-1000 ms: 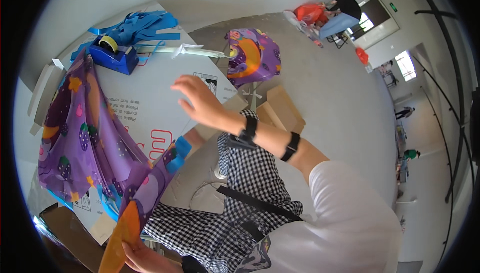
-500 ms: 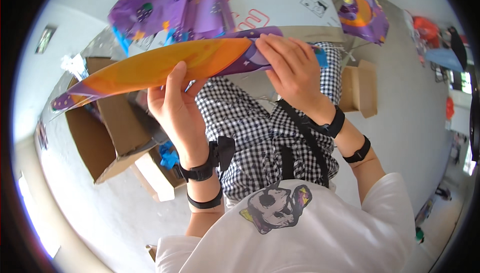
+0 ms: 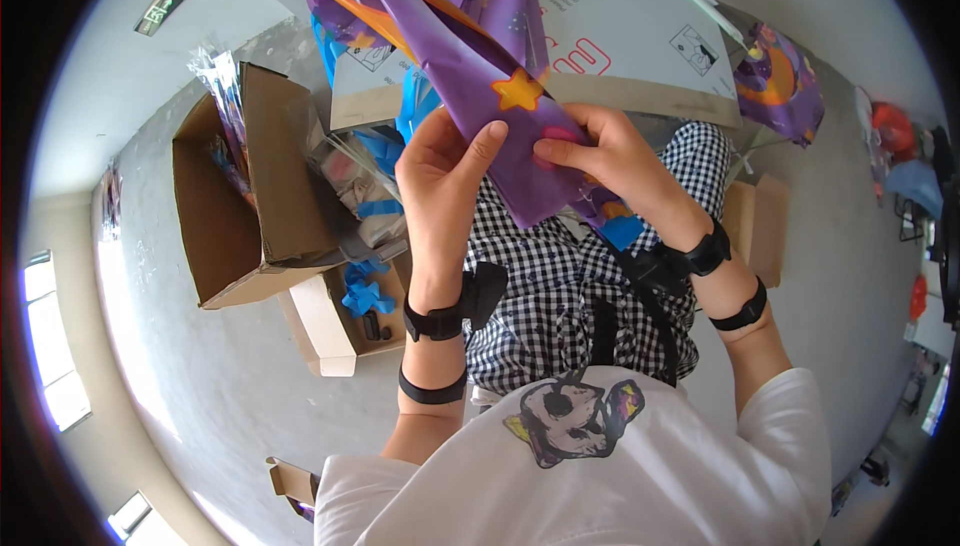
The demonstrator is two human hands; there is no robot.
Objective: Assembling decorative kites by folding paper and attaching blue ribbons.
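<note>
A thin, glossy purple sheet (image 3: 465, 91) with a yellow star and orange shapes is stretched at a slant in front of me. Near its lower end my left hand (image 3: 440, 171) pinches the material, thumb on top and fingers behind. Opposite, my right hand (image 3: 620, 161) grips the other side close to a pink spot, its thumb laid over the surface. Most of the fingertips are hidden behind the sheet. Below my right hand hangs a blue tab (image 3: 622, 233) on a small patterned piece. The sheet's upper end runs out of view at the top.
Ahead is a white printed board (image 3: 630, 36), with another purple patterned sheet (image 3: 512, 21) on it. A moon-printed piece (image 3: 775, 86) hangs at its right corner beside white rods (image 3: 705, 4). Open cardboard boxes (image 3: 300, 176) stand left, one holding blue ribbon (image 3: 365, 288).
The sheet has swung from lying nearly level to a steep slant, its orange moon part turned away. My hands have come closer together and lower, now near its pointed lower end.
</note>
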